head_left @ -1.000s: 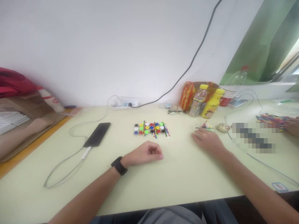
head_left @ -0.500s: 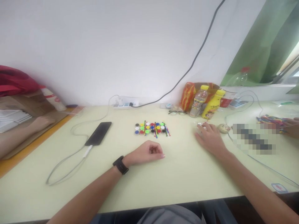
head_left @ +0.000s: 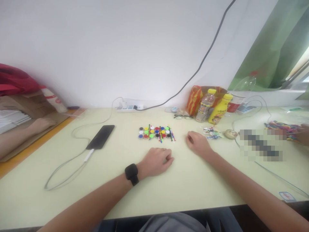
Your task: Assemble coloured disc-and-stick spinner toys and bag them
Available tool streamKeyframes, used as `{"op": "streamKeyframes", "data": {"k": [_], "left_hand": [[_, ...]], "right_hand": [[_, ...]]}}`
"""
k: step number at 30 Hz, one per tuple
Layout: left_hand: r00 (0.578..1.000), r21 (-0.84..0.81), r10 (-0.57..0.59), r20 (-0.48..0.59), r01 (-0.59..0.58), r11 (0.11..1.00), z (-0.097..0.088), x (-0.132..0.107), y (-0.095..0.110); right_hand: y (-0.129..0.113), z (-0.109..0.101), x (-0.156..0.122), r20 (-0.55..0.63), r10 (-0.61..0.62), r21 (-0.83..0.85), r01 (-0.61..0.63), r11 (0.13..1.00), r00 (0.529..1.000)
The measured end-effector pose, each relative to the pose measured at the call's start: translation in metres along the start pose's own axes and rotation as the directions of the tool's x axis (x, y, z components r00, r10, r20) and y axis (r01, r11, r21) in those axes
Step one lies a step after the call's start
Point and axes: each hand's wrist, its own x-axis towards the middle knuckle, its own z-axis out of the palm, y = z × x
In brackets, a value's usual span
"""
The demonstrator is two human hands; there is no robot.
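Noted left hand [head_left: 155, 161] and right hand [head_left: 199, 143] loosely curled near coloured discs [head_left: 157, 132]; cannot tell whether holding anything.

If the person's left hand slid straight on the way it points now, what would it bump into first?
The left hand would probably meet the right hand first, across a strip of table; depth and height are hard to judge from one view.

Black square-faced watch [head_left: 131, 172], bare forearms [head_left: 96, 199], grey clothing [head_left: 172, 223]
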Motion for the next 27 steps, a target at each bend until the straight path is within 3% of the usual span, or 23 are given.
{"op": "streamKeyframes", "data": {"k": [3, 5, 9, 15, 19, 23, 27], "left_hand": [[0.999, 0.084, 0.031, 0.021, -0.032, 0.996, 0.001, 0.004, 0.000], [0.995, 0.118, 0.085, 0.049, -0.090, 0.989, -0.001, 0.006, 0.000], [0.983, 0.142, 0.159, 0.090, -0.171, 0.975, -0.005, 0.010, -0.003], [0.998, -0.057, 0.056, 0.040, -0.053, 0.997, -0.005, 0.012, -0.014], [1.000, -0.146, 0.019, 0.023, -0.016, 0.989, -0.007, 0.010, -0.017], [0.997, -0.110, 0.078, -0.005, -0.078, 0.991, -0.007, 0.006, -0.018], [0.977, 0.014, 0.155, -0.148, -0.155, 0.988, -0.008, 0.005, -0.023]], "right_hand": [[-0.011, 0.005, 0.023, 0.113, 0.147, -0.074, -0.139, 0.987, 0.983], [-0.015, 0.008, 0.035, 0.128, 0.211, -0.096, -0.199, 0.975, 0.969], [-0.016, 0.010, 0.045, 0.124, 0.243, -0.071, -0.236, 0.969, 0.962], [-0.009, -0.001, 0.037, 0.182, 0.128, 0.096, -0.147, 0.984, 0.975], [-0.022, -0.005, 0.031, 0.134, 0.032, 0.300, -0.071, 0.951, 0.991], [-0.042, -0.005, 0.025, 0.118, -0.028, 0.364, -0.017, 0.931, 0.993], [-0.046, -0.006, 0.023, 0.131, -0.039, 0.400, -0.017, 0.916, 0.991]]}}
